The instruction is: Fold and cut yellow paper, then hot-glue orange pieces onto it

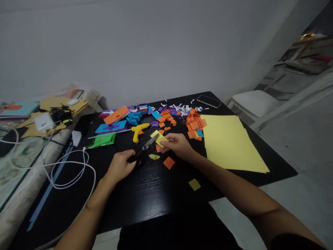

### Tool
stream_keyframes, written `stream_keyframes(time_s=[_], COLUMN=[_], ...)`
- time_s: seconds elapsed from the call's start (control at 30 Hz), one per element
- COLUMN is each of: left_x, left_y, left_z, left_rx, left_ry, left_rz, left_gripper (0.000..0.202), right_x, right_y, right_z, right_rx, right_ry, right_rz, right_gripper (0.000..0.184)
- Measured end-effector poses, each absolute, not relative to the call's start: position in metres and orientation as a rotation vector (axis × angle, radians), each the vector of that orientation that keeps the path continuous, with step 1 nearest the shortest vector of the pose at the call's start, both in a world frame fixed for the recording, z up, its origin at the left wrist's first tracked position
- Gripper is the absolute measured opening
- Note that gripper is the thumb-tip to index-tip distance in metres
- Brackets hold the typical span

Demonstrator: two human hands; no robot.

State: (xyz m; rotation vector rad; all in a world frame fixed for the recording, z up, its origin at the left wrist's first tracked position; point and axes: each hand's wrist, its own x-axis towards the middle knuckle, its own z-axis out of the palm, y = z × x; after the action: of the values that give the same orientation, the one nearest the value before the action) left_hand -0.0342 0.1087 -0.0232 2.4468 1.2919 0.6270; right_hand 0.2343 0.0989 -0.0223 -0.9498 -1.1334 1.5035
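In the head view, which I watched from afar, the left hand (122, 165) was closed around the dark handles of a pair of scissors (148, 143), its blades pointing up and to the right. The right hand (178, 144) pinched a small yellow paper piece (162, 140) between thumb and fingers, above the middle of the black table (153, 194), and the scissor tips lay across that piece (I could not tell how far the blades were parted). Just below the scissors I saw a crumpled yellow scrap (154, 157), with an orange square (169, 163) to its right and a yellow square (194, 184) nearer the table's front edge. A yellow glue gun (136, 132) lay beyond the left hand. Past the right hand I had a heap of orange pieces (194, 123), and beside it large yellow sheets (229, 142).
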Motion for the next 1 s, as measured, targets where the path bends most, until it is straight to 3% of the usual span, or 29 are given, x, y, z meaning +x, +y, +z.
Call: stream_keyframes(time_s=[0.23, 0.57, 1.0], left_x=[-0.021, 0.036, 0.03], left_y=[0.105, 0.087, 0.085], left_z=[-0.02, -0.006, -0.013], left_rx=[1.902, 1.438, 1.334], left_ry=[1.444, 1.141, 1.205], left_rz=[0.887, 1.064, 1.219], left_gripper=[0.038, 0.039, 0.04], right_x=[0.231, 0.219, 0.217], right_y=[0.096, 0.087, 0.087], right_z=[-0.022, -0.03, -0.032], right_rx=[-0.917, -0.849, -0.893], right_ry=[-1.115, -1.094, -1.069], right_rz=[1.551, 1.683, 1.744], right_gripper=[0.038, 0.033, 0.035])
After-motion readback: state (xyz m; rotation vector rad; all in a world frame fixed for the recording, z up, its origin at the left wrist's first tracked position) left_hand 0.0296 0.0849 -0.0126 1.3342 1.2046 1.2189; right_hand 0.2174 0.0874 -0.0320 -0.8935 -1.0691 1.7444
